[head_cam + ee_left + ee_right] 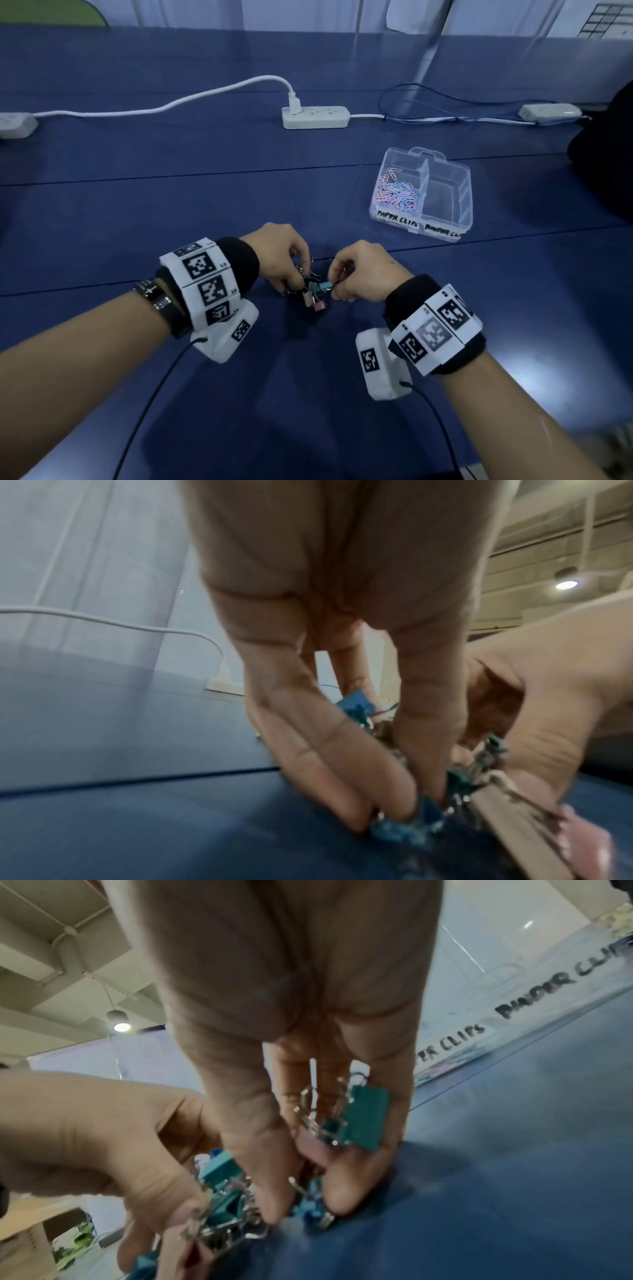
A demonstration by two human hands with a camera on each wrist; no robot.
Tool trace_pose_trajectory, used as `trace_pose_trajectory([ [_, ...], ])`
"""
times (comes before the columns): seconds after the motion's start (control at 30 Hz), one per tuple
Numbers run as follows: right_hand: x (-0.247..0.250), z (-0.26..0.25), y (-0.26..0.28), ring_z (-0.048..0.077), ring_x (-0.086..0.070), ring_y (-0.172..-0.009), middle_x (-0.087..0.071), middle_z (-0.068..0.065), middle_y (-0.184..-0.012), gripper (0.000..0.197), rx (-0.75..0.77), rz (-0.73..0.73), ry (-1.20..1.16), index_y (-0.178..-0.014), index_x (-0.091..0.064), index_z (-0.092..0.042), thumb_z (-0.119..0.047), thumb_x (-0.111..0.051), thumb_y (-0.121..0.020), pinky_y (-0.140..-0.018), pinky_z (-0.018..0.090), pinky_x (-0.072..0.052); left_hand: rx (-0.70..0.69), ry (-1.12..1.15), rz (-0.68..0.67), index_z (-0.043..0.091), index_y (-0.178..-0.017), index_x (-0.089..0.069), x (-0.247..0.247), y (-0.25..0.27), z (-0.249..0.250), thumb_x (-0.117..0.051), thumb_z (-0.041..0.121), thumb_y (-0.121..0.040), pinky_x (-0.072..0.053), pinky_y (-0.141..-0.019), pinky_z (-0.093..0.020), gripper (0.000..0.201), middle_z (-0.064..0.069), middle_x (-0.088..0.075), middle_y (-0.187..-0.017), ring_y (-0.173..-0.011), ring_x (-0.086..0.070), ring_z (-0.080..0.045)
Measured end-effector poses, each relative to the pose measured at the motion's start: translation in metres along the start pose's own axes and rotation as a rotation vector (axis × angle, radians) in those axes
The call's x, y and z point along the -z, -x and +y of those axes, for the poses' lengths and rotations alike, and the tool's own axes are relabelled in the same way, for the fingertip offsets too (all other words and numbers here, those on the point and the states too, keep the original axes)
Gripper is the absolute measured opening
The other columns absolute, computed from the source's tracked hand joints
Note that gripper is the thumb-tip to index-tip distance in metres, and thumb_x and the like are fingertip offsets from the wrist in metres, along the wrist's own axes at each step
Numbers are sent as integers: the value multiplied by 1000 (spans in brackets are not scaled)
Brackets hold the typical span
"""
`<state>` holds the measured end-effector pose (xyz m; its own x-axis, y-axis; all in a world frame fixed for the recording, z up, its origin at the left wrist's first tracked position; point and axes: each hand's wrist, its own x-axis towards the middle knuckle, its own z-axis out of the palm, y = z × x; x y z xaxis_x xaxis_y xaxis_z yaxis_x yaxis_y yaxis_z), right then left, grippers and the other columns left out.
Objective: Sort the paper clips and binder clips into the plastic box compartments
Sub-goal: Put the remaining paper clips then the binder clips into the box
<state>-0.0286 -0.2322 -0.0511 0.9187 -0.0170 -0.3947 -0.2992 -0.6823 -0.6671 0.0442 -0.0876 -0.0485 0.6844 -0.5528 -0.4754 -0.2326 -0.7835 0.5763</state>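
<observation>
A small heap of teal, blue and pink binder clips (315, 291) lies on the blue table between my hands. My left hand (291, 263) curls over its left side and its fingertips (356, 818) pinch clips (527, 813) in the heap. My right hand (346, 274) pinches clips from the right, with a teal binder clip (366, 1121) held among its fingers. The clear plastic box (423, 195) stands farther back on the right; its left compartment holds pastel paper clips (397, 193), and the right compartment, labelled for binder clips, looks bare.
A white power strip (315, 117) with a plugged white cable lies at the table's far middle, blue wires (428, 102) and a white adapter (549, 112) to its right. A dark object (606, 157) sits at the right edge. Black cables trail from both wrist units.
</observation>
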Motion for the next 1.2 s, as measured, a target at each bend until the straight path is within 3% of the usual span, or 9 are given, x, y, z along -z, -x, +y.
trace_pose_trajectory([
  [0.17,6,10,0,5,-52,-35,-58,4,-57,26,-1,39,-189,-58,-57,-13,9,-69,-67,-43,16,-45,-13,246,-33,13,-68,-65,9,3,-11,-75,-2,-69,-60,-64,-26,19,-23,-63,-97,-52,-63,-13],
  [0.37,4,17,-3,15,-57,-47,-57,7,-64,24,13,108,-458,-61,-59,-11,10,-71,-67,-50,20,-55,-83,398,25,10,-71,-62,39,-3,7,-70,-6,-72,-55,-50,-14,19,-8,-63,-64,-40,-60,-7],
  [0.53,13,17,8,8,-58,-46,-55,12,-68,22,74,184,-677,-64,-58,-6,13,-68,-68,-49,19,-56,-240,429,-37,10,-71,-58,60,-34,65,-65,-11,-75,-56,-51,-14,22,6,-63,-44,-40,-60,-4],
  [0.73,26,25,27,8,-57,-45,-57,10,-65,19,110,161,-723,-66,-60,-4,13,-67,-70,-52,19,-57,-309,306,-208,9,-69,-61,43,-84,141,-68,-9,-74,-57,-54,-17,20,5,-63,-48,-51,-62,-7],
  [0.9,35,44,30,10,-58,-48,-62,5,-61,19,60,140,-745,-65,-62,-5,13,-67,-69,-55,22,-57,-325,198,-265,7,-70,-59,13,-122,174,-67,-9,-76,-56,-50,-18,18,3,-62,-46,-41,-62,-6],
  [1.0,38,55,30,9,-61,-51,-64,3,-59,19,37,130,-798,-65,-61,-4,14,-67,-68,-54,22,-57,-362,64,-263,6,-83,-59,0,-139,181,-65,-8,-78,-58,-54,-19,16,-5,-61,-72,-44,-64,-6],
  [1.1,41,63,29,9,-62,-51,-66,-2,-55,21,39,158,-866,-63,-61,-5,15,-65,-69,-53,20,-56,-384,-120,-268,12,-86,-59,-7,-150,184,-62,-7,-80,-56,-62,-22,20,-11,-59,-94,-64,-62,-17],
  [1.2,43,68,28,10,-61,-52,-66,-1,-57,20,52,204,-885,-63,-63,-6,13,-66,-68,-57,22,-58,-422,-250,-243,14,-95,-60,-5,-149,187,-53,-5,-83,-54,-64,-24,24,-12,-58,-103,-78,-59,-22],
])
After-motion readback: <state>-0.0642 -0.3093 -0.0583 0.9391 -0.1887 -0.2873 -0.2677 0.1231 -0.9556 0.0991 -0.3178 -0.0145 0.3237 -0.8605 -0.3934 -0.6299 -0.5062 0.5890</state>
